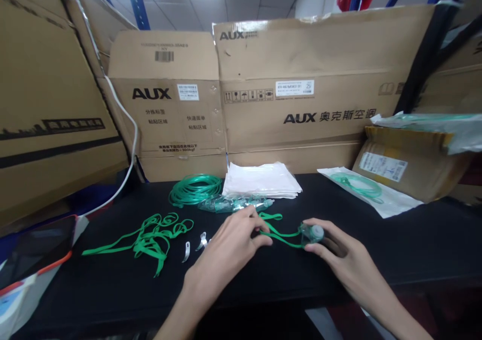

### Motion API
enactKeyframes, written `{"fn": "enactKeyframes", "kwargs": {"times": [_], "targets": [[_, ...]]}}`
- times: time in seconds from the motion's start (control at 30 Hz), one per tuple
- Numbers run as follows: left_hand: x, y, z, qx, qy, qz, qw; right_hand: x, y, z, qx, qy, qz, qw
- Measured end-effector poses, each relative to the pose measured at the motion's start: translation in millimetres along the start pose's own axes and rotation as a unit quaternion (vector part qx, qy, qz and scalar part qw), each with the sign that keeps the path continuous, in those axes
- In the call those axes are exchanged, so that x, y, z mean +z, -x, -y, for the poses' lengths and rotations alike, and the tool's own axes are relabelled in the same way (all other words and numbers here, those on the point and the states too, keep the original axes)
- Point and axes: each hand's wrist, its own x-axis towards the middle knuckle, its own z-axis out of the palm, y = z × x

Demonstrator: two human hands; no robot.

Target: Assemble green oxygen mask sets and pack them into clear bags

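My right hand (339, 244) grips a small clear green oxygen mask (309, 233) between thumb and fingers; a pale round connector faces out from it. From the mask a green elastic strap (284, 237) runs left in two strands. My left hand (241, 234) pinches this strap between thumb and forefinger, its loose loop showing just beyond the fingers. Left of that hand lie several small metal nose clips (187, 251), partly hidden by it. A tangled heap of green straps (150, 237) rests further left on the black table (124, 295).
Coiled green tubing (196, 188), clear mask parts (237, 204) and a stack of white bags (261, 179) line the back. At right, a bagged tube (357, 187) lies beside a cardboard box (410, 159). A phone (37, 249) sits at left; large cartons (293, 94) stand behind.
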Motion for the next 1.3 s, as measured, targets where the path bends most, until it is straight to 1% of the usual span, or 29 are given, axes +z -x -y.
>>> {"fn": "enactKeyframes", "kwargs": {"times": [0.07, 0.13, 0.23, 0.3, 0.37, 0.5, 0.6, 0.7, 0.87, 1.03, 1.2, 1.27, 1.3], "targets": [[1.5, 2, -9, 0.003, 0.027, -0.003, 1.000, 1, 0, -3, -0.011, 0.013, 0.017, 1.000], [6.6, 4, -20, 0.010, 0.047, 0.008, 0.999, 1, 0, -4, -0.019, 0.015, 0.029, 0.999], [15.2, 2, -33, 0.035, 0.055, 0.055, 0.996, 0, 1, -2, -0.028, 0.008, 0.056, 0.998], [19.3, -1, -37, 0.046, 0.053, 0.078, 0.994, -1, 1, 0, -0.033, 0.003, 0.070, 0.997], [22.0, -3, -39, 0.051, 0.053, 0.085, 0.994, -1, 1, 3, -0.034, 0.003, 0.076, 0.996], [24.9, -5, -37, 0.056, 0.059, 0.082, 0.993, -1, 1, 5, -0.029, -0.011, 0.092, 0.995], [26.6, -5, -34, 0.033, 0.065, 0.064, 0.995, -1, 0, 4, -0.028, -0.041, 0.099, 0.994], [28.4, -3, -32, 0.012, 0.071, 0.050, 0.996, -1, 0, 4, -0.040, -0.053, 0.111, 0.992], [30.4, -3, -33, 0.044, 0.065, 0.072, 0.994, -3, 4, 6, -0.047, -0.055, 0.139, 0.988], [28.7, -4, -32, 0.063, 0.068, 0.066, 0.994, -4, 4, 5, -0.045, -0.027, 0.130, 0.990], [25.1, -1, -27, 0.078, 0.074, 0.078, 0.991, -3, 3, -1, -0.062, 0.022, 0.121, 0.990], [25.1, 2, -27, 0.079, 0.072, 0.077, 0.991, -3, 2, -5, -0.062, 0.027, 0.094, 0.993], [25.2, 3, -28, 0.079, 0.070, 0.072, 0.992, -2, 1, -8, -0.060, 0.021, 0.060, 0.996]]}}
